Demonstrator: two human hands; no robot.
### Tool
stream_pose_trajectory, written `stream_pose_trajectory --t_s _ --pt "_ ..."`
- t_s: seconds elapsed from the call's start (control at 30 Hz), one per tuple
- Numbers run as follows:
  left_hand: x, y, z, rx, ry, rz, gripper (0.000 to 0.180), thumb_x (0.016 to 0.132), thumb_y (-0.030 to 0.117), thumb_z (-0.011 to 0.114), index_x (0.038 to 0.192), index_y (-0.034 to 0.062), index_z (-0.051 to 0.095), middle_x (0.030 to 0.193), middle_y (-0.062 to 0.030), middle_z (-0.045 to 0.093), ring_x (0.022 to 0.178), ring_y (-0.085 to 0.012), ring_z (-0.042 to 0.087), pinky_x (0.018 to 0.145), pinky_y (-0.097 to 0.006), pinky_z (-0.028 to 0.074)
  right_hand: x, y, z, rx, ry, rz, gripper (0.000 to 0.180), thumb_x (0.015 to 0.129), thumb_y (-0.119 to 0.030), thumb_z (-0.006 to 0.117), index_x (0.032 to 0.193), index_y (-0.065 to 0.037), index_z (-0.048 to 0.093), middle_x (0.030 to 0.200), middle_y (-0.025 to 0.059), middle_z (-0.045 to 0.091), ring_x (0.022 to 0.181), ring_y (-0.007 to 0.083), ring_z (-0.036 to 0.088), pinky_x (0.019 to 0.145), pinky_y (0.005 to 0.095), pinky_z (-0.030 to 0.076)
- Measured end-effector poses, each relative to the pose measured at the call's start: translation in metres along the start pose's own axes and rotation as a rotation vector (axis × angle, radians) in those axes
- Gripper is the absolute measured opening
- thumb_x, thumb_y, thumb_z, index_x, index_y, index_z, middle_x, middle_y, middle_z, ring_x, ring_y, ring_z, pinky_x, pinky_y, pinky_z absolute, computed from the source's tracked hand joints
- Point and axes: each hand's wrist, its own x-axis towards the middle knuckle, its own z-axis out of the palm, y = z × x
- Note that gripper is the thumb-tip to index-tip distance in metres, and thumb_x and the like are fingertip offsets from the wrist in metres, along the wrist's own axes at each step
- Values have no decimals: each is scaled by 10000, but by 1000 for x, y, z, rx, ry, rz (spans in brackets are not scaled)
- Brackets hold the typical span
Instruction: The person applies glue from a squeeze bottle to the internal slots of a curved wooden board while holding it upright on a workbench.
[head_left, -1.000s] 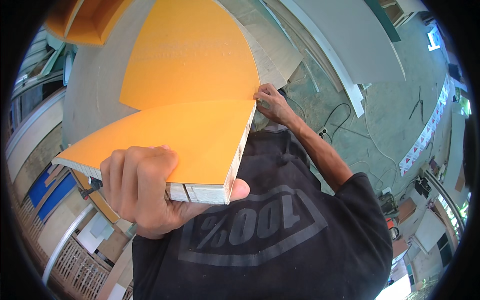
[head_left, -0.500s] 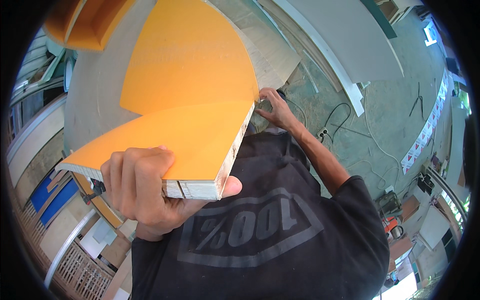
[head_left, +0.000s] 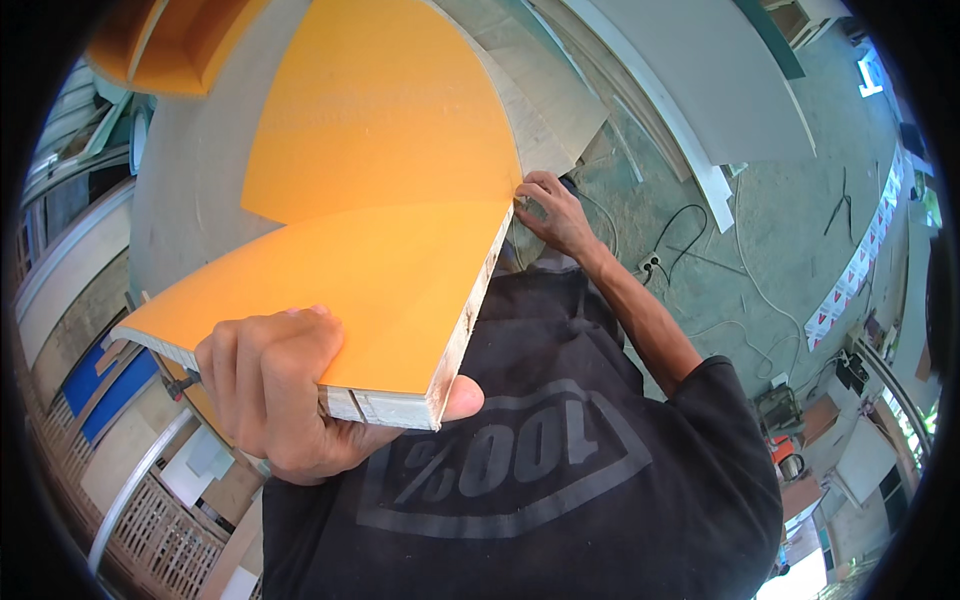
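Left hand (head_left: 290, 395), nearest the camera: grip wrapped around the near end of an orange-faced board (head_left: 360, 300), four fingers curled over the top face, thumb pressed against the raw pale end edge. Compared with the frame half a second back, the hold is the same; the board sits a little flatter and wider across the view.

Black printed shirt (head_left: 520, 470) fills the lower middle, just behind the board's near corner.

Right hand (head_left: 550, 215), farther out at the board's far corner: fingers bunched, grip pinching at the corner edge; what sits between the fingertips is too small to tell. It has barely shifted since the earlier frames.

A second orange panel (head_left: 390, 110), curved by the lens, rises beyond the held board and blocks much of the view behind.

Beyond: concrete floor (head_left: 780, 230), white boards (head_left: 700, 80) leaning top right, a dark cable (head_left: 680, 225) trailing to a socket block.

Count: two orange panels, two hands.
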Motion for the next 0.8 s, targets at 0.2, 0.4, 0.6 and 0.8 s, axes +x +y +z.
stream_pose_trajectory --t_s 0.2,0.4,0.6,0.8 --pt "5 2 5 3 36 -16 841 743 893 617 901 68 578 791 -72 587 708 -268 623 643 -386 468 2 0 -2 -3 -26 32 251 849 -132 782 1079 -122 680 1190 81 623 1054 298 677 879 398 570" --pt "7 2 7 2 107 13 793 718 860 683 834 86 561 721 -43 554 671 -234 596 619 -366 438 4 -2 -3 1 -55 22 265 862 -120 780 1106 -105 678 1210 102 615 1051 289 669 899 383 547" --pt "5 4 6 -109 100 20 661 720 724 809 792 108 579 695 2 554 644 -204 543 610 -357 390 3 2 -5 17 -85 35 283 857 -112 778 1120 -87 676 1201 111 612 1048 265 671 921 380 545" --pt "7 7 4 -156 131 21 601 677 614 891 795 101 601 696 9 557 668 -192 544 655 -357 386 -1 -8 -11 28 -141 75 404 846 -118 769 1239 -104 677 1277 146 598 1211 315 596 1051 396 489"
